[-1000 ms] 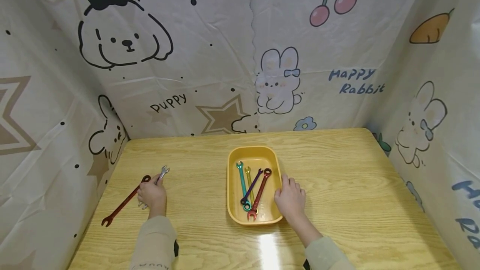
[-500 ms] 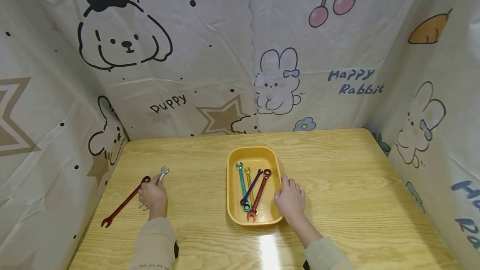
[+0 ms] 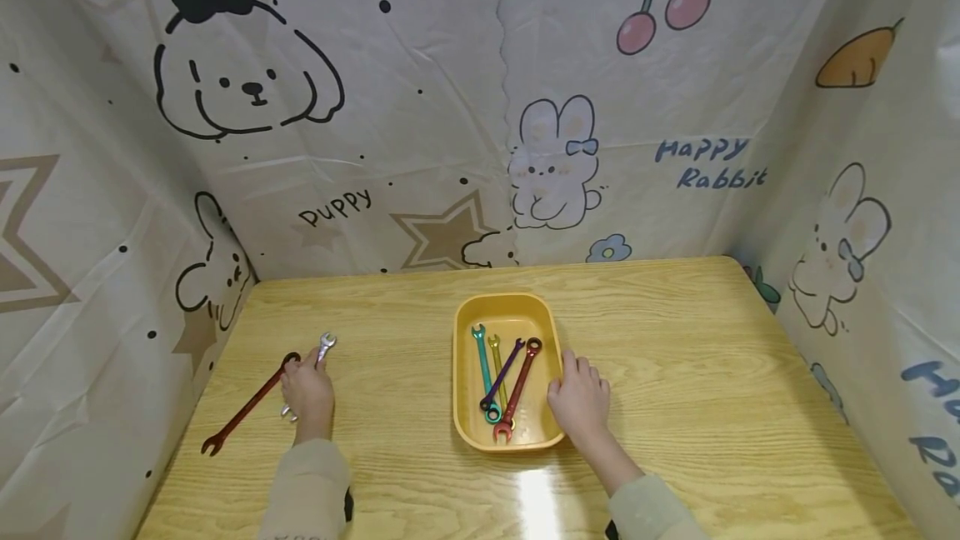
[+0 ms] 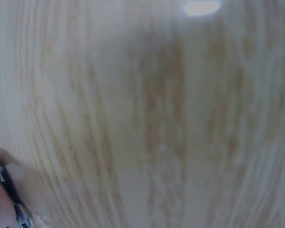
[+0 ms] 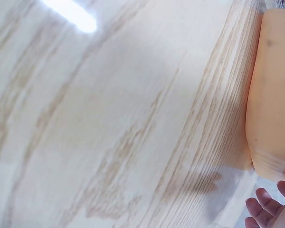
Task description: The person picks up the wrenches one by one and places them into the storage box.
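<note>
My left hand (image 3: 307, 390) grips a silver wrench (image 3: 326, 345) at the left of the table. Its open-ended head sticks out beyond the fingers, and the hand hides its middle. A long red wrench (image 3: 247, 409) lies slantwise beside that hand, its ring end right at the fingers. My right hand (image 3: 582, 398) rests against the right side of a yellow tray (image 3: 459, 373), with relaxed fingers along the wall. Inside the tray lie a teal wrench (image 3: 482, 357), a yellow wrench (image 3: 496, 350), a purple wrench (image 3: 505, 373) and a red wrench (image 3: 521, 386), partly crossed.
The wood-grain table (image 3: 660, 340) has a patterned cloth (image 3: 420, 132) hanging behind it and on both sides. In the right wrist view, the outer wall of the tray (image 5: 273, 95) stands at the right edge, above the fingertips.
My left hand has shifted very slightly to the right, and the silver wrench has turned a little in its grip. The right hand and the tray stay where they were.
</note>
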`<state>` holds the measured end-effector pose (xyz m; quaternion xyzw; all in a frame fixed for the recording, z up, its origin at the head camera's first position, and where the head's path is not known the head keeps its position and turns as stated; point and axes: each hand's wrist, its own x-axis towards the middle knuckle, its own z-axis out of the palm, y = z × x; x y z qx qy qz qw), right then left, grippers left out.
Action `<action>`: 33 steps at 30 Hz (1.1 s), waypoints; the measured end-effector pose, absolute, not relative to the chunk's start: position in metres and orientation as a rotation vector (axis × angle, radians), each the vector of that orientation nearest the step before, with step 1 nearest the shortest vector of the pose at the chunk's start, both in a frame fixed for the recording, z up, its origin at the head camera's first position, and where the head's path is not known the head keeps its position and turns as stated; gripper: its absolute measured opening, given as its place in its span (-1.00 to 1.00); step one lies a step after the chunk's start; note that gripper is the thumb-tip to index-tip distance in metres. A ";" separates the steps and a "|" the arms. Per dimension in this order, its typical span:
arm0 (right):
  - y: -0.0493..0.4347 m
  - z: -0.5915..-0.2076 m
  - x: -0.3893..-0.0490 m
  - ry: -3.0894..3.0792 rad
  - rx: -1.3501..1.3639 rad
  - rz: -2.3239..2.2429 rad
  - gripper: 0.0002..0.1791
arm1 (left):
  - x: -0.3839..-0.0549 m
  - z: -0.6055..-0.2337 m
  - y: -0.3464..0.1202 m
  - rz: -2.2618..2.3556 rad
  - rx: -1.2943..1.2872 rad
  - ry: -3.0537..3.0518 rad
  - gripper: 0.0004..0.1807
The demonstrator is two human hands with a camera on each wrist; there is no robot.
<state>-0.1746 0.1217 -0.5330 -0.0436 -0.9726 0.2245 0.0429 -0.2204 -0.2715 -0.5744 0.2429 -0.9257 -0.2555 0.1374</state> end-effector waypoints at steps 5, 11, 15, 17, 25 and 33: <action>0.122 -0.534 -0.175 -2.974 -0.138 0.688 -0.50 | -0.220 -0.574 -0.271 -0.745 0.673 -2.690 -0.68; 0.122 -0.535 -0.175 -2.971 -0.140 0.696 -0.50 | -0.220 -0.572 -0.267 -0.770 0.625 -2.666 -0.67; 0.122 -0.535 -0.175 -2.965 -0.138 0.706 -0.50 | -0.222 -0.573 -0.262 -0.785 0.582 -2.644 -0.67; 0.122 -0.535 -0.176 -2.966 -0.138 0.709 -0.50 | -0.223 -0.573 -0.258 -0.794 0.573 -2.639 -0.67; 0.122 -0.536 -0.176 -2.963 -0.135 0.706 -0.49 | -0.224 -0.567 -0.242 -0.841 0.594 -2.699 -0.62; 0.122 -0.536 -0.176 -2.953 -0.133 0.694 -0.49 | -0.226 -0.563 -0.226 -0.848 0.543 -2.684 -0.62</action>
